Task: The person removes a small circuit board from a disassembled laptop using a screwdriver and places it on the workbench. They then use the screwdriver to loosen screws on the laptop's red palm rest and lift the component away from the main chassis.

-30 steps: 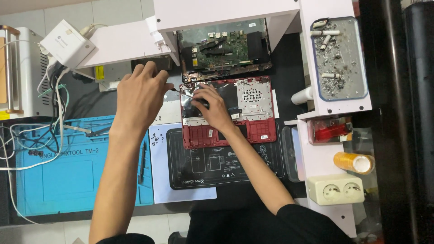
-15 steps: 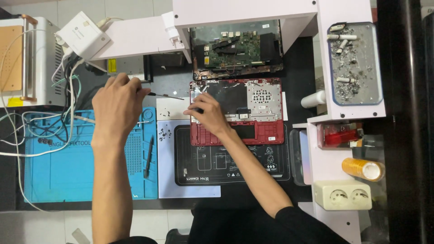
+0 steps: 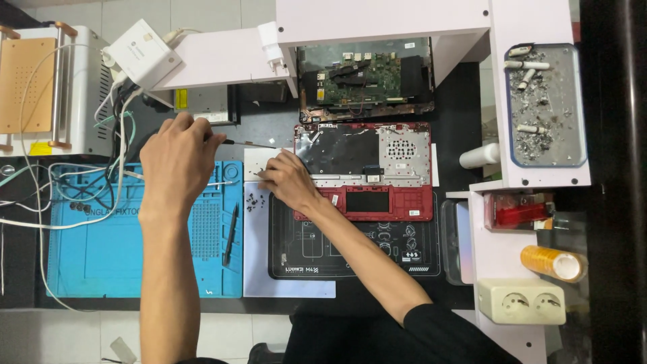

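Item: red laptop base (image 3: 387, 202), opened, frame centre on black mat (image 3: 350, 253). Left hand (image 3: 176, 165), centre-left, closed round screwdriver (image 3: 246, 143), tip pointing right. Right hand (image 3: 288, 180) pinching sth small at base's left edge; can't tell what. Loose screws (image 3: 254, 201) just beside. Advice: keep driver level, park screws together, w/o scattering.

A thin dark-tipped screwdriver (image 3: 246, 143) held level (tip rightward) beside the opened red laptop shell (image 3: 377, 168), underside up
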